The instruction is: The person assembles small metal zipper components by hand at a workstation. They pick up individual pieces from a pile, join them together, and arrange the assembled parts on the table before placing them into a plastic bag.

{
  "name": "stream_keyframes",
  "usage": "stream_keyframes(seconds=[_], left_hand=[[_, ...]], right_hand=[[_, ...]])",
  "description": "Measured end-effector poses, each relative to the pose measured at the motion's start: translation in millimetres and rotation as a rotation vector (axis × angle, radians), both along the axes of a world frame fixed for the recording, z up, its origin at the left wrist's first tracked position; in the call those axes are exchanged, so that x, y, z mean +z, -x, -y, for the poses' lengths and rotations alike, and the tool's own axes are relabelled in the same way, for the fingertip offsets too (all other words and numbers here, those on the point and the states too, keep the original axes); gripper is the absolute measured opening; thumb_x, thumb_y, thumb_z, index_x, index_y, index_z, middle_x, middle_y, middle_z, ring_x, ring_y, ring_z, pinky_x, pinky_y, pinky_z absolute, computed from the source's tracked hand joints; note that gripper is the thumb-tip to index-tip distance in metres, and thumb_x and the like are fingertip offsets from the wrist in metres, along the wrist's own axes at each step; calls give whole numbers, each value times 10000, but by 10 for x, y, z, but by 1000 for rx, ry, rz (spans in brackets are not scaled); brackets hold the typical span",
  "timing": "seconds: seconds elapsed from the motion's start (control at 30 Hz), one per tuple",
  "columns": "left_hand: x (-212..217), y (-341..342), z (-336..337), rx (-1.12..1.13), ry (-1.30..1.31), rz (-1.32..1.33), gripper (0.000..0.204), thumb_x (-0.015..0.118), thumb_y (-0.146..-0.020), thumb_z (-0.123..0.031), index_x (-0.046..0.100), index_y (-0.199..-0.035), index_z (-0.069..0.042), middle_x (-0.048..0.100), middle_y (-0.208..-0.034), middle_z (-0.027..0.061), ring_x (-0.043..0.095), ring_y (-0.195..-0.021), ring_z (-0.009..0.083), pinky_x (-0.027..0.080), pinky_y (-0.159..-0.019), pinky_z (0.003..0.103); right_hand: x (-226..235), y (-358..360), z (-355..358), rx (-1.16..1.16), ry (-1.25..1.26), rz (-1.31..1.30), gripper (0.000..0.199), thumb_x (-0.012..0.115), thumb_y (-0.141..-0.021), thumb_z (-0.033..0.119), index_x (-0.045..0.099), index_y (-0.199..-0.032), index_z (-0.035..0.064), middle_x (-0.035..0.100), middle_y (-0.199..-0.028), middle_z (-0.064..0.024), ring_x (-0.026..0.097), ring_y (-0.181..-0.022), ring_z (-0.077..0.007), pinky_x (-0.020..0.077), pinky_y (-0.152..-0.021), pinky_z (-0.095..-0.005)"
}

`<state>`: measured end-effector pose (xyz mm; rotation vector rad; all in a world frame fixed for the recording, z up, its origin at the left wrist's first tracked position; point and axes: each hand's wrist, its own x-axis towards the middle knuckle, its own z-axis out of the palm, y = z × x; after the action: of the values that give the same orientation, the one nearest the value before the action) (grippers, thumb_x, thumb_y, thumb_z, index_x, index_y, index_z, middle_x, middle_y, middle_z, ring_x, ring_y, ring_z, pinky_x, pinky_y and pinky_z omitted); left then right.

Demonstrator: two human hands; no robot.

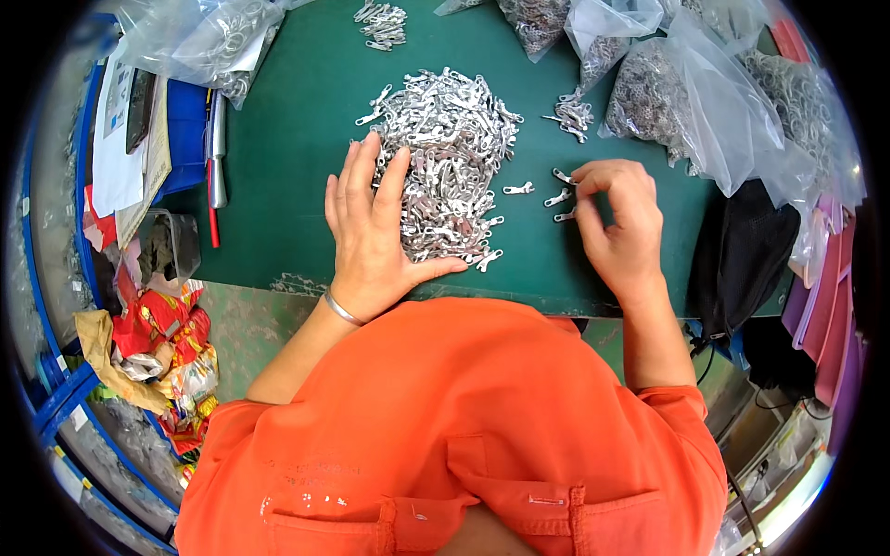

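Note:
A large heap of small silver zipper pulls (450, 167) lies on the green tabletop in front of me. My left hand (366, 218) rests against the heap's left side with fingers spread and thumb along its near edge. It grips nothing. To the right of the heap, the fingers and thumb of my right hand (619, 218) are curled in a pinch at a few zipper pulls (557, 198); the fingertips partly hide the pieces. Between heap and right hand lies a single zipper pull (519, 188). A small cluster of zipper pulls (573, 117) sits farther back.
Clear plastic bags of metal parts (644, 93) line the far right; another bag (218, 46) is far left. More zipper pulls (380, 23) lie at the back. A blue bin (185, 134), pens (216, 176) and papers stand left. A black cloth bag (746, 250) hangs over the right edge.

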<state>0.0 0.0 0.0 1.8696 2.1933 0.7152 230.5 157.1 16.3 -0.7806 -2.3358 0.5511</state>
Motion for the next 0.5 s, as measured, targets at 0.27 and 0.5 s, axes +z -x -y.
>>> stream_keyframes(seconds=[0.27,0.5], left_hand=[[-29,-33,-1,-17,-21,63,1260,883,-542,-588,280,-1538,-108,215,-1579,225,204,-1456,466,176,-1108,674],[-27,-21,0,-16,-20,54,1265,882,-544,-590,273,-1541,-106,212,-1581,229,204,-1455,468,178,-1106,675]], right_hand=[[-19,94,51,51,14,7,262,677,-693,-86,589,-871,86,657,-889,-26,617,-853,-245,430,-786,-363],[-13,227,78,122,-22,-2,216,720,-740,-14,585,-878,85,658,-897,-19,623,-881,-241,428,-805,-383]])
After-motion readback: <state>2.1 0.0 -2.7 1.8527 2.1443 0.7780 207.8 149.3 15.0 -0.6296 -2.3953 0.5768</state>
